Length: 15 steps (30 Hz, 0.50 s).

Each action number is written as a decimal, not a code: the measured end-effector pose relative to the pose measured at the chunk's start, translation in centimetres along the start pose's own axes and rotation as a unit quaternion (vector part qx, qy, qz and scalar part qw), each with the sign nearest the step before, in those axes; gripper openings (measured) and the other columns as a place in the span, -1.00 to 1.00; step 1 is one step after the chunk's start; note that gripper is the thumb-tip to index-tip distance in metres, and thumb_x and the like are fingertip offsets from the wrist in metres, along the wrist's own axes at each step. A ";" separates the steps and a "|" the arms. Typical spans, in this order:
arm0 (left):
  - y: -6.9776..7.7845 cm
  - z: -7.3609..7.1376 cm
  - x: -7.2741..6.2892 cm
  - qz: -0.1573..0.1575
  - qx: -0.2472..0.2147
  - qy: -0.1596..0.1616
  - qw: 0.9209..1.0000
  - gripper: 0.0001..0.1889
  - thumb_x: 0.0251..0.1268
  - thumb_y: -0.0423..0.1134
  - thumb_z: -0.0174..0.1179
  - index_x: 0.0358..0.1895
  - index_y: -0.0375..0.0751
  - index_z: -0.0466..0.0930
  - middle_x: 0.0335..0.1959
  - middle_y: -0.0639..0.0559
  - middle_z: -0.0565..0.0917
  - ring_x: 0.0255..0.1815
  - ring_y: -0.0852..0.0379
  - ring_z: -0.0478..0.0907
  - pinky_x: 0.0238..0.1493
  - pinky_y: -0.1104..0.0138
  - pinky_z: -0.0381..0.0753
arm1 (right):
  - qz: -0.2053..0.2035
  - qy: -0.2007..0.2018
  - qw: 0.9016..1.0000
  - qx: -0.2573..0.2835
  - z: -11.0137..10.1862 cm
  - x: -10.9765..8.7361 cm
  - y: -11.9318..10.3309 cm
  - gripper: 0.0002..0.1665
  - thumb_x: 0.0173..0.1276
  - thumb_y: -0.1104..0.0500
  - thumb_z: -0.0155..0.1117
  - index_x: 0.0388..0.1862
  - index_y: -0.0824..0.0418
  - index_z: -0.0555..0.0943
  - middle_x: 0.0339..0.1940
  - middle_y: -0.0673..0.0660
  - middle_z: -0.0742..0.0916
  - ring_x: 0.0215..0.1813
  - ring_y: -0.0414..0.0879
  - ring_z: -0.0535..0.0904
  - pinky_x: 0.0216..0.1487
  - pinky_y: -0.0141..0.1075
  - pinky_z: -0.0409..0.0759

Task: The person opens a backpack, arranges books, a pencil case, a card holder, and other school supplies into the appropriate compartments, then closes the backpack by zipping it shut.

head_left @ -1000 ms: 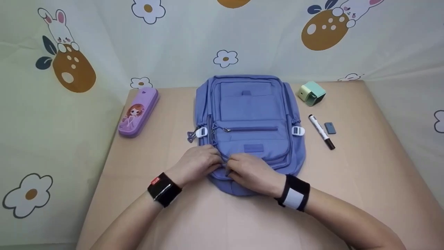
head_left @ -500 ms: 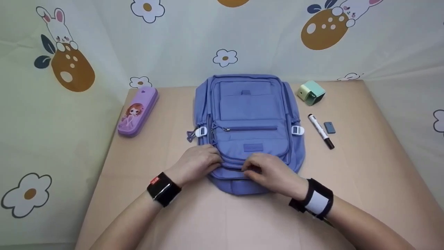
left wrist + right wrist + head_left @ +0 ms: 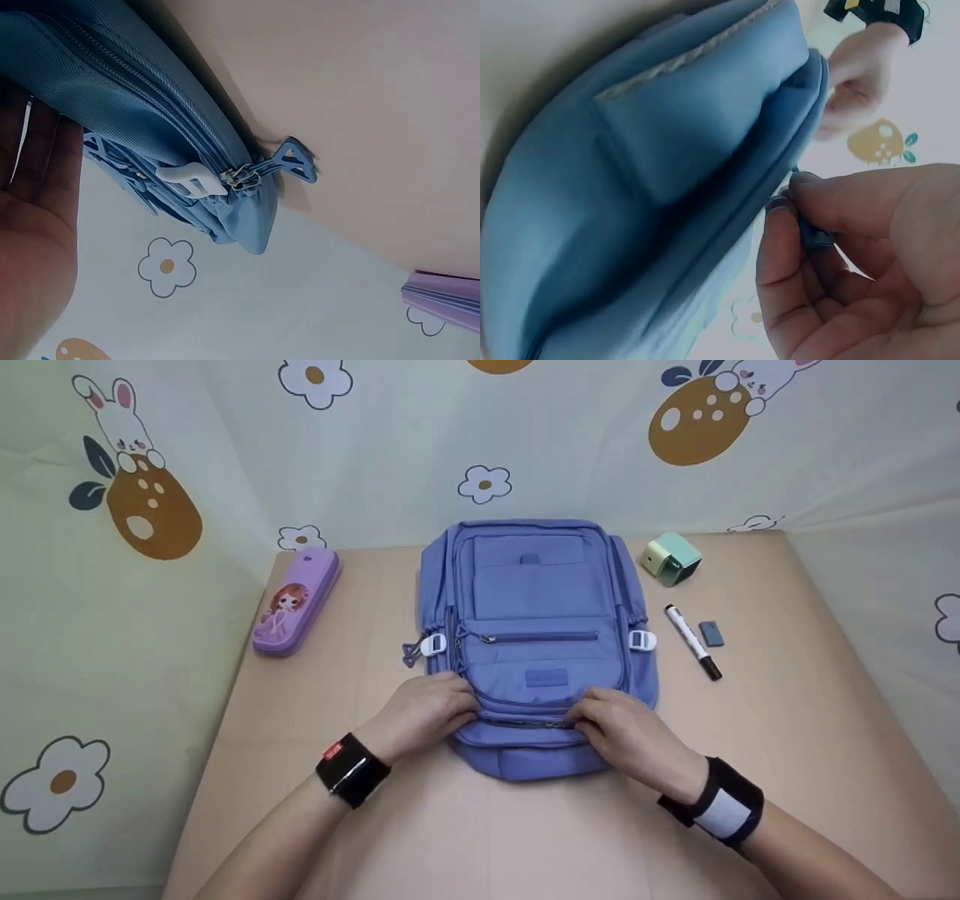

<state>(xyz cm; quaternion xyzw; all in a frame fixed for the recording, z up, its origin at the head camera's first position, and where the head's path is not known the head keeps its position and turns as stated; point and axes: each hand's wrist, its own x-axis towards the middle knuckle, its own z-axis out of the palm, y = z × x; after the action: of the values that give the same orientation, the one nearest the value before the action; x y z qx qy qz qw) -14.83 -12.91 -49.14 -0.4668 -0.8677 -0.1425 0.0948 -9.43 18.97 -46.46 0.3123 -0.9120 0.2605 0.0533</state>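
Note:
A blue backpack (image 3: pixel 536 592) lies front side up on the table, its lower end towards me. My left hand (image 3: pixel 427 709) holds the bag's lower left edge, fingertips hidden by the fabric in the head view. Near the lower right corner, my right hand (image 3: pixel 634 735) is at the end of the front pocket zipper (image 3: pixel 525 725). Between its thumb and index finger it pinches a dark blue zipper pull (image 3: pixel 815 236), as the right wrist view shows. Another zipper pull (image 3: pixel 294 160) hangs loose at the bag's left side, beside a white buckle (image 3: pixel 191 180).
A purple pencil case (image 3: pixel 296 600) lies at the left of the table (image 3: pixel 487 840). To the bag's right are a green and yellow box-like object (image 3: pixel 671 559), a white marker (image 3: pixel 691 641) with a black cap and a small blue-grey block (image 3: pixel 711 634). Patterned cloth (image 3: pixel 390 457) surrounds the table.
My right hand has slid rightwards along the lower front of the backpack, from beside the left hand to the right corner. The left hand keeps its place on the bag.

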 end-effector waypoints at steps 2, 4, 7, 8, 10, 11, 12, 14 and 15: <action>0.0 0.0 0.0 -0.001 -0.001 -0.001 1.000 -0.96 0.32 -0.24 0.39 -0.22 -0.06 0.79 -0.23 0.13 0.71 -0.12 0.10 0.59 -0.08 0.25 0.64 | 0.010 0.000 1.000 -0.007 -0.5 -0.6 0.6 -0.81 0.30 0.44 0.37 -0.21 0.19 0.76 -0.27 0.00 0.71 -0.17 -0.11 0.66 -0.12 -0.18 0.68; 0.1 0.0 0.0 0.000 -0.003 -0.003 1.000 -0.95 0.32 -0.24 0.39 -0.21 -0.06 0.79 -0.22 0.13 0.71 -0.11 0.09 0.59 -0.06 0.24 0.64 | 0.022 0.000 1.000 -0.018 -1.0 -1.1 1.2 -0.81 0.30 0.45 0.36 -0.22 0.20 0.76 -0.27 0.01 0.71 -0.18 -0.11 0.66 -0.14 -0.18 0.68; 0.1 -0.1 0.0 -0.001 -0.004 -0.009 1.000 -0.95 0.32 -0.25 0.38 -0.21 -0.07 0.79 -0.21 0.12 0.71 -0.11 0.09 0.59 -0.04 0.24 0.63 | 0.041 0.008 0.998 -0.037 -1.5 -1.8 2.2 -0.79 0.29 0.47 0.34 -0.24 0.21 0.76 -0.28 0.02 0.70 -0.20 -0.10 0.64 -0.16 -0.17 0.67; 0.1 -0.1 0.0 -0.001 -0.005 -0.010 1.000 -0.94 0.32 -0.24 0.38 -0.21 -0.07 0.79 -0.21 0.12 0.71 -0.11 0.09 0.59 -0.04 0.24 0.63 | 0.047 0.011 0.998 -0.042 -1.6 -2.0 2.6 -0.79 0.29 0.48 0.34 -0.25 0.21 0.75 -0.29 0.02 0.70 -0.21 -0.10 0.64 -0.16 -0.16 0.66; 0.1 -0.1 0.1 -0.002 -0.003 -0.015 1.000 -0.94 0.33 -0.24 0.38 -0.20 -0.07 0.79 -0.20 0.11 0.71 -0.11 0.09 0.59 -0.04 0.24 0.63 | 0.054 0.015 0.997 -0.051 -1.7 -2.4 3.1 -0.79 0.28 0.49 0.35 -0.26 0.22 0.75 -0.31 0.02 0.68 -0.24 -0.11 0.63 -0.17 -0.16 0.65; 0.1 -0.2 0.1 -0.003 -0.002 -0.017 1.000 -0.94 0.33 -0.24 0.38 -0.20 -0.08 0.79 -0.20 0.11 0.71 -0.11 0.09 0.59 -0.03 0.24 0.63 | 0.057 0.016 0.997 -0.053 -1.7 -2.5 3.4 -0.80 0.27 0.48 0.37 -0.26 0.22 0.75 -0.33 0.02 0.68 -0.25 -0.11 0.62 -0.18 -0.16 0.65; 0.1 -0.2 0.1 -0.004 -0.001 -0.020 1.000 -0.94 0.33 -0.24 0.38 -0.20 -0.08 0.79 -0.20 0.11 0.71 -0.11 0.09 0.58 -0.03 0.24 0.63 | 0.060 0.015 0.997 -0.053 -1.6 -2.6 3.6 -0.81 0.27 0.47 0.38 -0.27 0.21 0.75 -0.33 0.01 0.67 -0.25 -0.12 0.61 -0.18 -0.16 0.64; 0.1 -0.2 0.1 -0.004 0.000 -0.023 1.000 -0.93 0.33 -0.23 0.37 -0.20 -0.09 0.79 -0.20 0.11 0.70 -0.10 0.09 0.58 -0.02 0.24 0.62 | 0.063 0.012 0.996 -0.053 -1.5 -2.8 3.8 -0.84 0.28 0.44 0.41 -0.27 0.20 0.75 -0.34 -0.01 0.66 -0.26 -0.14 0.60 -0.20 -0.18 0.64; 0.2 -0.2 0.1 -0.005 0.000 -0.024 1.000 -0.93 0.33 -0.23 0.37 -0.20 -0.08 0.79 -0.21 0.11 0.69 -0.10 0.09 0.58 -0.02 0.24 0.62 | 0.066 0.012 0.996 -0.055 -1.5 -2.9 3.9 -0.85 0.27 0.42 0.43 -0.27 0.19 0.75 -0.35 -0.03 0.65 -0.27 -0.15 0.59 -0.21 -0.18 0.63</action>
<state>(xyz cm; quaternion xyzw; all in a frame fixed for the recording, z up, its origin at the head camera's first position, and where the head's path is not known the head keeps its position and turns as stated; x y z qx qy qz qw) -14.75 -12.80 -48.95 -0.4659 -0.8719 -0.1322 0.0731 -9.58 23.89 -47.69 0.2450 -0.9427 0.2172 0.0640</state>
